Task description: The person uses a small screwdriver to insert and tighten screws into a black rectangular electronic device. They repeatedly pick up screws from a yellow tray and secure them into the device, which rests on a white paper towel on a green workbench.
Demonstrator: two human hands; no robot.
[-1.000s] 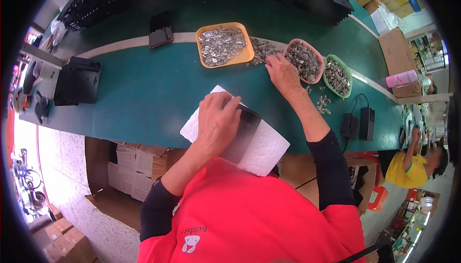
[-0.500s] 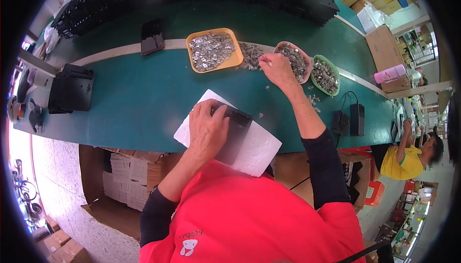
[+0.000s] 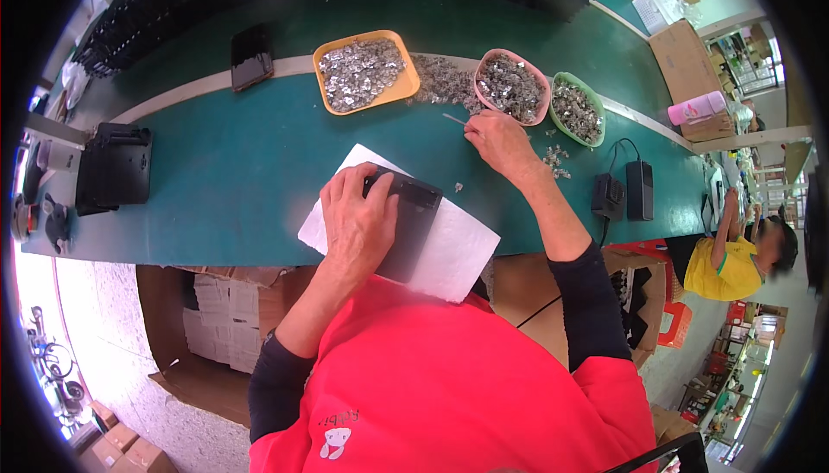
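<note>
- We see a workshop with a green bench (image 3: pixel 224 179) running across it, and a white foam slab (image 3: pixel 462 253) that juts over its near edge.
- On the slab, our left hand (image 3: pixel 356 223) has its fingers curled over a black panel (image 3: pixel 416 230), closed around its far left part; the panel lies flat on the foam.
- Beyond the slab and to its right, our right hand (image 3: pixel 501 143) keeps a narrow pinch on a thin stick (image 3: pixel 454 119), whose free end points left.
- Just off the slab's far edge we find one small metal piece (image 3: pixel 458 187).
- Farther beyond the slab stand a yellow tray (image 3: pixel 403 87), a pink bowl (image 3: pixel 541 114) and, right of that, a green bowl (image 3: pixel 602 134), each holding metal pieces; a loose heap (image 3: pixel 445 80) lies between tray and pink bowl.
- Well left of the slab we have a black device (image 3: pixel 115 167); to its right, two black power units (image 3: pixel 639 190).
- Far right of the slab we notice a co-worker in a yellow shirt (image 3: pixel 724 273).
- Below the slab, to the left, an open carton (image 3: pixel 164 309) holds white blocks (image 3: pixel 223 318).
</note>
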